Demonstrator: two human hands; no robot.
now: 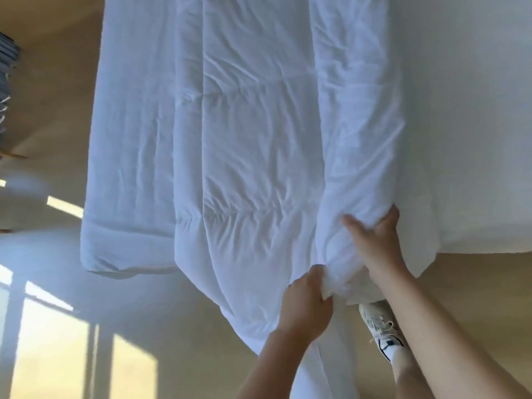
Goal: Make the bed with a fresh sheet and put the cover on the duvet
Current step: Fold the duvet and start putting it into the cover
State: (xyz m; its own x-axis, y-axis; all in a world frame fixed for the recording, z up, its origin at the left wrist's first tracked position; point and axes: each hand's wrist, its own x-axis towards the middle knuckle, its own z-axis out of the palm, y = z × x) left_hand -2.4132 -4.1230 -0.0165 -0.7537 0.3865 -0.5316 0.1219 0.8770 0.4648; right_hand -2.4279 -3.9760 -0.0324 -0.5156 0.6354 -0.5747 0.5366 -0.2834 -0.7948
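The bed (489, 243) fills the upper right of the head view. Its white sheet (475, 96) is already on and lies smooth, so that part of the task looks done. The duvet (253, 145) lies across the left part of the bed, white and quilted with its stitching lines showing. Its long axis runs straight away from the person, from the near edge of the bed toward the far end. Its right side is folded over into a thick strip along that same line. Its near end spills off the bed and hangs down toward the tan floor (51, 110).

No separate cover can be told apart from the duvet, since everything is white. The step in hand seems to be getting hold of the duvet's near end, either to square it on the bed or to work it into its cover.

The hands are close together at that near end, both clamped on cloth. The right hand (374, 243) reaches further in, thumb and fingers spread around the folded strip where it crosses the bed's edge. The left hand (306, 309) sits just below it, fist closed on a bunch of the hanging corner.

The next move probably calls for finding the true corner inside that bunch and keeping the fold from twisting. A white shoe (380, 326) shows just under the right forearm.
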